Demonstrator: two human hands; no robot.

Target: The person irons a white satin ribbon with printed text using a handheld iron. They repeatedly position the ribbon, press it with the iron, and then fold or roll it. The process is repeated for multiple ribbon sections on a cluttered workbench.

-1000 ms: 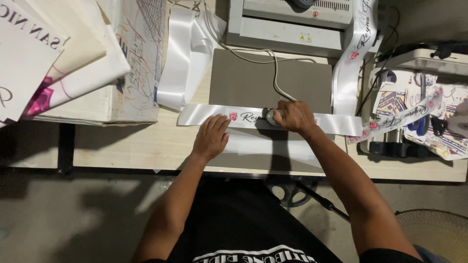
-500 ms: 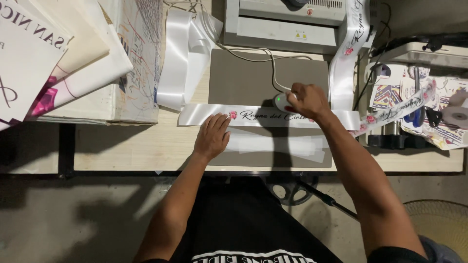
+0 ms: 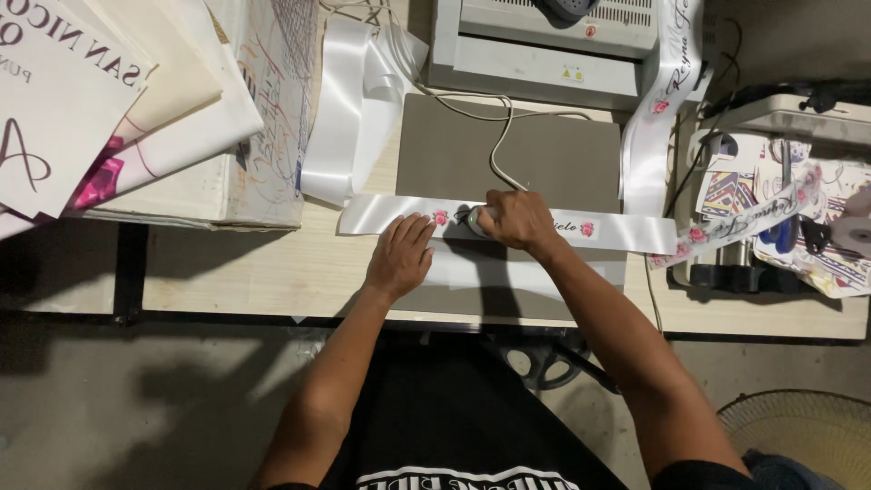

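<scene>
Head view: left hand [image 3: 399, 257] lies flat on white ribbon [image 3: 508, 222], right hand [image 3: 513, 220] fingers clenched around small iron [image 3: 477, 220].

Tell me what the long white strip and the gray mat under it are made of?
The white ribbon looks like satin fabric: it is glossy, catches the light and drapes softly off the table edge. The gray mat looks like matte felt or rubbery padding, flat and dull with no shine; which one, I cannot tell.
</scene>
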